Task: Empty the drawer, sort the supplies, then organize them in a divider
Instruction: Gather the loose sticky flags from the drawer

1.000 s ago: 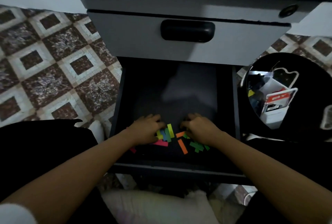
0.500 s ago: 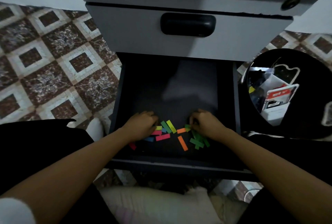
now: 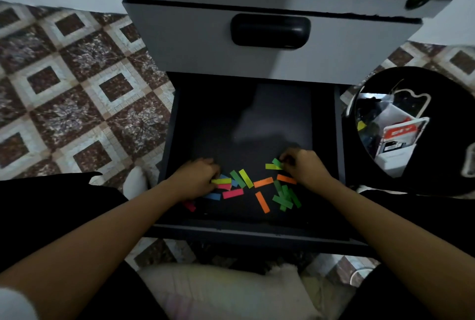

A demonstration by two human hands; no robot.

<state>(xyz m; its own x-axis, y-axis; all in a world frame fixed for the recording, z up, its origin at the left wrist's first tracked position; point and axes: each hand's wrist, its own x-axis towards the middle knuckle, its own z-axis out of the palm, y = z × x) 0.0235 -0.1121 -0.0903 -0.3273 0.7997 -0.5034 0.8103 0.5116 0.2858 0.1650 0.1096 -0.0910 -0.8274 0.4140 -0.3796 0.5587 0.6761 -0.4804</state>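
The small coloured paper strips (image 3: 262, 182), pink, blue, green, yellow and orange, lie scattered flat on the near floor of the open dark drawer (image 3: 244, 119). They look feather-light, limp and easily creased. Lying flush, they are probably best lifted by a fingernail under one end, then pinched. The right hand (image 3: 307, 169) has its grip closed, pinching a green and a yellow strip at the scatter's far right. The left hand (image 3: 195, 178) curls over strips at the left; whether its grip holds any I cannot tell. A black round tub (image 3: 449, 103) of supplies sits right of the drawer.
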